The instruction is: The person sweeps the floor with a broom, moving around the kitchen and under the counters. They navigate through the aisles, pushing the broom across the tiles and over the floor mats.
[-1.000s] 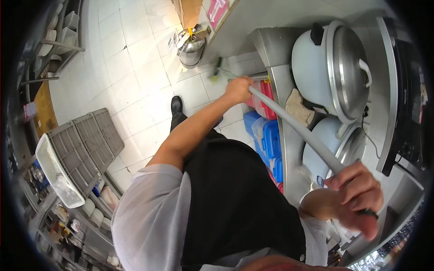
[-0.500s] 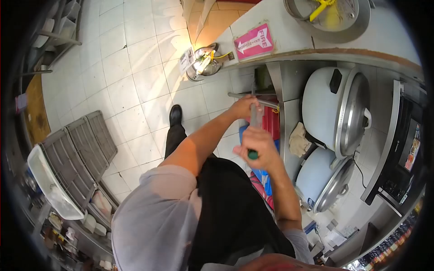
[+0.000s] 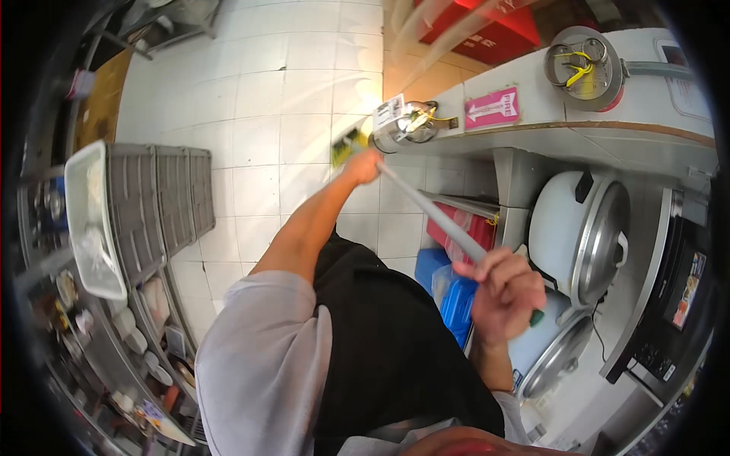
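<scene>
A long grey pole (image 3: 433,209) runs diagonally across the middle, with a green and yellow brush head (image 3: 347,147) at its far end, low over the tiled floor. My left hand (image 3: 366,166) is wrapped round the pole close to that brush. Higher on the pole, my right hand (image 3: 506,295) grips it near the green end cap, with its fingers curled. Just beyond the brush stands a shiny metal cylinder (image 3: 388,140) with a paper tag and a yellow tie, beside the wall end.
Grey stacked crates (image 3: 179,194) and a white tub (image 3: 95,220) stand on the left. To the right are large lidded cookers (image 3: 563,228) under a counter (image 3: 585,137). Blue (image 3: 458,304) and red containers (image 3: 468,228) sit below my right arm. A red box (image 3: 487,30) lies beyond.
The view has turned, shifting the surroundings. My left hand has moved left and outward, and my right hand has moved right and down. The pole now slants, and its brush head has come into view.
</scene>
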{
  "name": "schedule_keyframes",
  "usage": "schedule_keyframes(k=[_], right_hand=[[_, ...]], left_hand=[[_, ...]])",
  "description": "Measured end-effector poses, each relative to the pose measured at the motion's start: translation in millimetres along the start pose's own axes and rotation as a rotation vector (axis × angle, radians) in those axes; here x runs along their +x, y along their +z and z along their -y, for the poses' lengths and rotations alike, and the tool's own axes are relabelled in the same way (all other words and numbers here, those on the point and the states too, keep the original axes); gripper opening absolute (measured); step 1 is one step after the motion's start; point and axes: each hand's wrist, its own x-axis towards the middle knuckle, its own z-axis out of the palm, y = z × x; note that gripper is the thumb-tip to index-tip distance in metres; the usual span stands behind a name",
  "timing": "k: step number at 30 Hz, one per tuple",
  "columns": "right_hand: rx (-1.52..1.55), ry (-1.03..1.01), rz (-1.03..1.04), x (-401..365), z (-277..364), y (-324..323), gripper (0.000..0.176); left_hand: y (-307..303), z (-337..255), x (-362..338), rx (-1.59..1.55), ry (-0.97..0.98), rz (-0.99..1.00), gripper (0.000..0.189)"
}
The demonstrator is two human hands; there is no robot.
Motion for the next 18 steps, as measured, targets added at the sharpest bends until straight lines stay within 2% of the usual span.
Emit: schedule_keyframes(k=[2, 4, 5, 6, 8, 10, 11, 13, 16, 18], right_hand=[[0.088, -0.042, 0.031, -18.6, -34.0, -9.0, 0.056], [-0.085, -0.017, 0.026, -35.2, -44.0, -17.4, 0.054], [-0.084, -0.012, 0.021, -48.1, -35.3, -28.7, 0.051], [-0.085, -0.025, 0.071, -59.0, -17.2, -43.1, 0.05], [0.013, -0.094, 0.155, -77.7, 30.3, -75.9, 0.052], [-0.009, -0.191, 0.257, -86.7, 84.7, -104.2, 0.061], [-0.044, -0.174, 0.313, -86.9, 112.6, -114.8, 0.057], [0.016, -0.116, 0.294, -83.5, 143.3, -126.5, 0.051], [0.159, 0.074, 0.263, -55.7, 119.7, -139.0, 0.045], [0.294, 0.336, 0.195, -44.4, 62.2, -109.3, 0.041]], left_hand=[[-22.5, 8.6, 27.8, -0.047, -0.137, -0.089, 0.019], [-38.5, -6.0, 25.0, 0.016, -0.19, -0.247, 0.026], [-47.6, -18.9, 19.4, 0.024, -0.219, -0.177, 0.031], [-43.4, -27.1, 8.2, 0.036, -0.223, -0.191, 0.031], [-27.5, -45.4, -26.4, 0.119, 0.1, -0.364, 0.025], [-28.1, -85.9, -90.9, 0.303, 0.315, -0.504, 0.021], [-29.8, -105.9, -125.9, 0.229, 0.308, -0.424, 0.02], [-18.1, -122.6, -199.8, 0.147, 0.244, -0.323, 0.021], [8.8, -106.5, -298.8, 0.164, 0.04, -0.176, 0.025], [46.9, -65.0, -350.2, 0.186, -0.306, -0.067, 0.029]])
